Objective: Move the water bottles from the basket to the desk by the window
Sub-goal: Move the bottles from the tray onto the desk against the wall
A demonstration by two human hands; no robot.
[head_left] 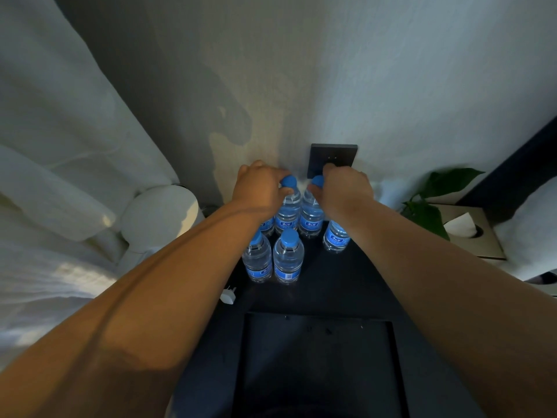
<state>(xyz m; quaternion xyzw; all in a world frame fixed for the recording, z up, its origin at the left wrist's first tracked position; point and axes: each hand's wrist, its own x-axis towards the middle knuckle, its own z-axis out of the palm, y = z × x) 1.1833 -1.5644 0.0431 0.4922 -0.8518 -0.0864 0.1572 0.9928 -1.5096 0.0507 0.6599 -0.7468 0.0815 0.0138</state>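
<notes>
Several clear water bottles with blue caps and blue labels stand on the dark desk [346,285] by the wall. My left hand [260,187] grips the neck of a back-row bottle [287,212], its blue cap showing at my fingertips. My right hand [342,188] grips the neck of the bottle beside it [310,217]. Both held bottles stand upright, side by side, with their bases at the desk surface. Two more bottles [287,257] stand in front, and another bottle [336,236] shows under my right forearm. One more is partly hidden behind my left wrist. The basket is not in view.
A dark wall socket [333,155] sits just behind my hands. White curtains [60,146] hang at the left. A green plant [434,200] and a tissue box [470,233] stand at the right. A white plug [228,295] lies at the desk's left edge.
</notes>
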